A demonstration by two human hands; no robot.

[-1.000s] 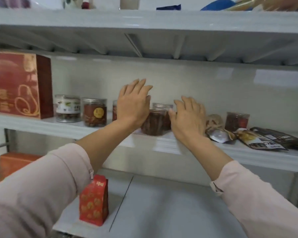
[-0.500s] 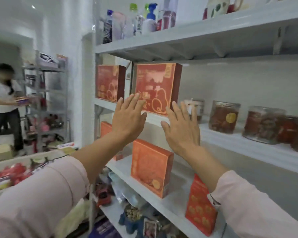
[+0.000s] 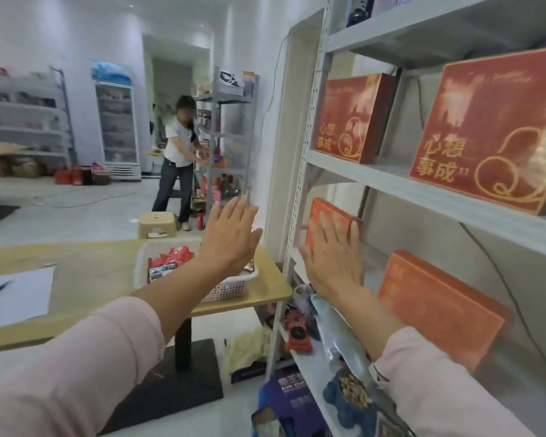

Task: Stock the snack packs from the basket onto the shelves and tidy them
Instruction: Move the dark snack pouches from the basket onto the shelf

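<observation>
- Over on the left, the worktop carries a sheet of paper and, at its right end just beside the shelf upright, the white basket.
- Red snack packs lie heaped in the basket, one dark label turned up toward the person. They point every which way, so I can pick out no common long axis. The raised arm hides part of the basket, and I cannot judge its long side either.
- Left hand: raised flat, fingers straight, empty. It hangs over the basket's right end, so it is the nearer hand, and the packs lie below it and to its left.
- Right hand: also flat and empty, up in front of an orange box. Whether it touches the box I cannot tell.
- Shelves run off rightward. The next reach looks to me downward and left, led by the left hand.
</observation>
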